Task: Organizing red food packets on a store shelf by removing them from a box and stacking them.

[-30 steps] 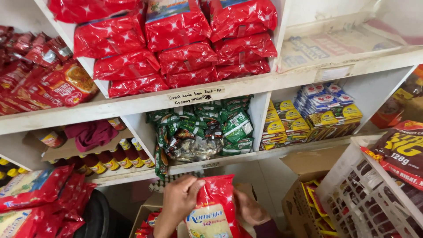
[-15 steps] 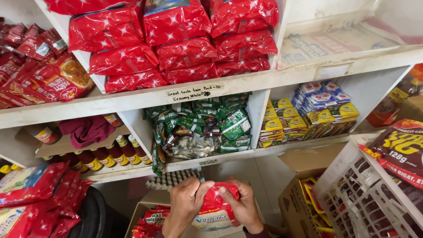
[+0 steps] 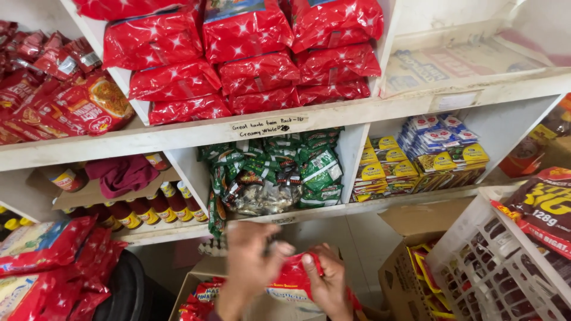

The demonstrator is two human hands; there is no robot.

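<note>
Head view: shelves (image 3: 178, 138) above red packet (image 3: 294, 279).

A shiny red packet (image 3: 295, 279) with a pale lower panel is sitting low in view. It is crumpling, lying partly covered between two hands.

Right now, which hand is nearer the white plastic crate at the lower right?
Right. The right hand grips the red packet on the side toward the white crate; the left hand holds the packet's far side, farther from it.
</note>
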